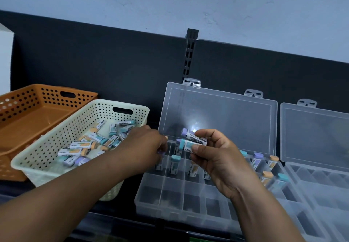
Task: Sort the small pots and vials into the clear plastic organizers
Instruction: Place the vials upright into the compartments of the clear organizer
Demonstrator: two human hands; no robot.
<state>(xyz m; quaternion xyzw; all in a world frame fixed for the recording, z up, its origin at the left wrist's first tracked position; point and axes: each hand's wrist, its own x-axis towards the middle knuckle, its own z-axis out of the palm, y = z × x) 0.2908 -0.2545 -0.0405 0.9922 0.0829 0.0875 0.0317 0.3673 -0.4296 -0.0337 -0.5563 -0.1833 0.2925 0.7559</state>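
Observation:
A cream perforated basket holds several small vials with teal, orange and purple caps. To its right lies an open clear organizer with vials standing in its back compartments. My right hand grips two vials, a teal-capped one and a purple-capped one, above the organizer's back row. My left hand reaches over the organizer's left back corner and pinches a purple-capped vial, mostly hidden under the fingers.
An orange perforated basket sits behind the cream one at the left. A second open clear organizer lies at the right. A dark back panel with a slotted upright stands behind everything.

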